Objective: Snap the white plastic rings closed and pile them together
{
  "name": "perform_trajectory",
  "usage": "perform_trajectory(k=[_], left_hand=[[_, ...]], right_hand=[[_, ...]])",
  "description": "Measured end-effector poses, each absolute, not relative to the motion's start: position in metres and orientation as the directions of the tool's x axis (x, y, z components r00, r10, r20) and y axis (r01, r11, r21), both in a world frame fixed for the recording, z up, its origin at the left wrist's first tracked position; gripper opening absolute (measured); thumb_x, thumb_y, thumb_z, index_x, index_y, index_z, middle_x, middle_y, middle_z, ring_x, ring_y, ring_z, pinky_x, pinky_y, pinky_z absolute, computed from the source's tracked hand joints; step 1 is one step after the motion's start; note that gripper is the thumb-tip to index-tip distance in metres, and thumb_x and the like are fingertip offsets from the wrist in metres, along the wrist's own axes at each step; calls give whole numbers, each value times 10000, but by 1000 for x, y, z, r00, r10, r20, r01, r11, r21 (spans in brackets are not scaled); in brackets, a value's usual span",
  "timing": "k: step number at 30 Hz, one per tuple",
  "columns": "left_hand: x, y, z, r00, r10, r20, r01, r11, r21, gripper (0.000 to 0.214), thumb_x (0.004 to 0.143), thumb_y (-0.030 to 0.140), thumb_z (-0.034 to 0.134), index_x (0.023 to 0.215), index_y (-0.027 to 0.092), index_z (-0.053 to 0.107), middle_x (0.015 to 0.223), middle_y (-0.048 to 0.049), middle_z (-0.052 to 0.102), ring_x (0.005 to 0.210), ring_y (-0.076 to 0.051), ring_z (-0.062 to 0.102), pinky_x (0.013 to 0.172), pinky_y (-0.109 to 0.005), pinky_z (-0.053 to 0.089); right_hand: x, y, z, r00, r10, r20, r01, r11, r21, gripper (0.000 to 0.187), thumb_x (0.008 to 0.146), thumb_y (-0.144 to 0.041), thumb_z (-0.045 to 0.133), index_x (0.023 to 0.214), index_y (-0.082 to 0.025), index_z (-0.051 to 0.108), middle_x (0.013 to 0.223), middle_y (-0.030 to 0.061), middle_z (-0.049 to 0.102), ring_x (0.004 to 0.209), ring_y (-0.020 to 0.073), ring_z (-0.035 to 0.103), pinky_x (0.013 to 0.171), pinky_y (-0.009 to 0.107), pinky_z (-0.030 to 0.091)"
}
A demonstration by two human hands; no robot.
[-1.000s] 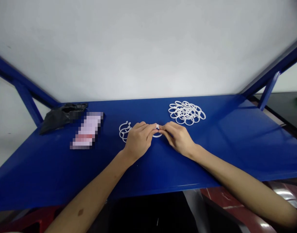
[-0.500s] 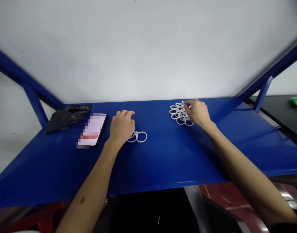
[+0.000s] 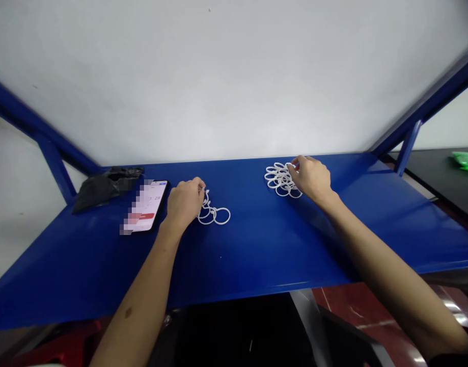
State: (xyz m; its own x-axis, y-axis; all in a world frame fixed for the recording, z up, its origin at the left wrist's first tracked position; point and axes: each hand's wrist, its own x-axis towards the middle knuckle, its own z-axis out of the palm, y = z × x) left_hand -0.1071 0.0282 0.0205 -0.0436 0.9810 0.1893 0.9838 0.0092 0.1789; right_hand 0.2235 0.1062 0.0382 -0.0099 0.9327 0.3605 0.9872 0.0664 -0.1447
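Note:
White loops that look like closed cable ties lie on the blue table in two groups. The larger group (image 3: 278, 179) is a heap right of the middle, near the wall. My right hand (image 3: 310, 177) is at its right edge, fingers bent and pinched at one loop, its palm hiding part of the heap. Left of the middle is a smaller group of cable ties (image 3: 221, 216). Over its upper left side my left hand (image 3: 186, 201) has its fingertips closed on a cable tie (image 3: 207, 194), partly covered by the fingers.
A phone (image 3: 153, 204) with a lit screen lies left of my left hand. Beyond it is a crumpled black plastic bag (image 3: 104, 188). Blue braces (image 3: 408, 148) rise at both table ends. A green item (image 3: 466, 160) rests on a dark surface at far right.
My left hand has moved slightly left and its spread fingers have closed on a cable tie, showing more of the small group. The right hand remains at the heap.

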Motion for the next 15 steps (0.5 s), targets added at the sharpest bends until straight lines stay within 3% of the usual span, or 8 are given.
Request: perform_trajectory(k=[4,7,11,15], left_hand=[[-101,27,25,-84,915,395,960,-31,278,177,934,200,529,1059,203,655,1003,-97,739,942,-279,637,840,-433,490],[-93,25,33,-102,854,510,904,-134,406,139,909,172,583,1020,202,660,967,-83,738,894,-244,643,842,-410,499],[-79,21,40,-89,879,468,713,-272,646,105,868,171,646,963,206,675,894,-35,736,741,-160,650,730,-315,527],[-68,19,35,-30,940,340,529,-274,803,118,835,219,691,952,217,686,846,-9,733,715,-138,655,676,-276,524]], right_hand=[[216,94,30,-103,906,410,966,190,-178,321,958,-402,511,1082,-170,694,1024,145,713,852,248,641,679,360,465],[196,78,21,-271,871,409,879,397,-264,310,979,-410,507,1107,-183,677,1050,132,703,920,241,638,750,362,484],[158,51,12,-465,801,377,662,597,-453,296,1001,-416,511,1172,-212,639,1123,100,694,943,207,647,824,355,512],[133,31,8,-493,794,356,483,590,-647,285,968,-398,590,1179,-208,616,1076,74,709,855,173,660,776,328,535]])
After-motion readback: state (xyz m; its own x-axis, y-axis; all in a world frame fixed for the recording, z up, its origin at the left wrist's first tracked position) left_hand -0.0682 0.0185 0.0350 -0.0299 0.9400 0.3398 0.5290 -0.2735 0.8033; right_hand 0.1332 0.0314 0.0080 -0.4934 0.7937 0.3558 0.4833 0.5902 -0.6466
